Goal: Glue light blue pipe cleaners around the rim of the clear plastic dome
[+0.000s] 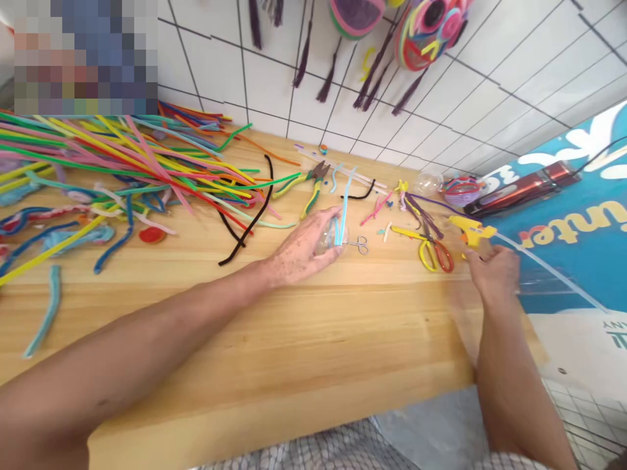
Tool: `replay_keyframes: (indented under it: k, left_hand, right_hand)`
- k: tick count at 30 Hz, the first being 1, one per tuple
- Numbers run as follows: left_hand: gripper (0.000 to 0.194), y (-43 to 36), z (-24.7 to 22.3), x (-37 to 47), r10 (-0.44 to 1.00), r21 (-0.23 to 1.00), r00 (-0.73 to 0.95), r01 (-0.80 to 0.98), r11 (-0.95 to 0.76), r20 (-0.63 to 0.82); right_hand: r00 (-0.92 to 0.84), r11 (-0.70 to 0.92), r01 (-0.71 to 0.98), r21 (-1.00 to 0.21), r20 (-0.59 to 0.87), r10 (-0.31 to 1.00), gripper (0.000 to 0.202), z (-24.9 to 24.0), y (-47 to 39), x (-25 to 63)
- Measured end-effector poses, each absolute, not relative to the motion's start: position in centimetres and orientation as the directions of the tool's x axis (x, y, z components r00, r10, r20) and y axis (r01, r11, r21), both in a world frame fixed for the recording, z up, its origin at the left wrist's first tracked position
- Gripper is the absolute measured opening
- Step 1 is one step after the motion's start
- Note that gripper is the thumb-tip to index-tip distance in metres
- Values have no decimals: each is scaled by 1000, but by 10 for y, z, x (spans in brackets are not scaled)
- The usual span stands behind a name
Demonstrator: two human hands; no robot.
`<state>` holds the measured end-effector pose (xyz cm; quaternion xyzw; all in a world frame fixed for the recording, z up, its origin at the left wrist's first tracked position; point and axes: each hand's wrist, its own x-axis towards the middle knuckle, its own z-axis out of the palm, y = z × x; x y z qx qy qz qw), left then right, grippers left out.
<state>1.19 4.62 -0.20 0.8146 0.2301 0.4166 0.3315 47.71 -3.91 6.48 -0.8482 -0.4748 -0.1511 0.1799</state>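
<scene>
My left hand (301, 251) is wrapped round a clear ball (324, 240) at the middle of the wooden table. Light blue pipe cleaner strips (345, 212) stand up from the ball. Small silver scissors (361, 245) lie just to its right. At the right edge of the table, my right hand (494, 271) grips a yellow glue gun (471, 230), whose clear glue stick (548, 269) sticks out toward the right. Yellow and red scissors (435, 253) lie left of that hand.
Many coloured pipe cleaners (122, 156) cover the left back. Pliers (313, 186) and black pipe cleaners (259, 212) lie behind my left hand. A red cylindrical device (524, 189) rests at the right back. Tasselled ornaments (431, 32) hang on the white tiled wall (274, 78).
</scene>
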Motion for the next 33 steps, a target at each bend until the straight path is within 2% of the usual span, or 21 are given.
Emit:
replay_keyframes:
  k: [1,2,4,6,10,13,18,28,33]
  left_hand:
    - [73,46,-2,12,655,734,546,101,-671,523]
    - [73,46,-2,13,657,739,547,100,-666,518]
    - [73,47,-2,13,663,753,550,91,-651,507]
    - [73,47,-2,12,667,763,554,85,-640,498]
    - [73,47,-2,13,662,764,557,75,-641,501]
    - [73,47,-3,14,649,755,558,60,-652,516]
    - [74,49,-4,16,644,753,553,46,-657,529]
    - [73,48,0,15,654,767,571,63,-638,497]
    - [71,48,0,15,625,739,571,46,-672,533]
  right_hand:
    - [552,-528,830,-180,408,728,23,69,-47,465]
    - [620,-568,785,-247,327,714,22,72,-53,450]
    - [609,-486,732,-477,137,782,22,79,-59,413]
    - [440,-311,714,-627,58,896,29,83,-54,371]
    - [132,-21,661,-750,89,987,34,82,-22,293]
    - [9,100,602,-792,133,991,34,75,2,257]
    - [-70,209,517,-830,202,977,40,60,18,237]
    - [-50,191,457,-869,189,981,46,55,17,230]
    - [-54,203,453,-868,201,978,43,53,18,229]
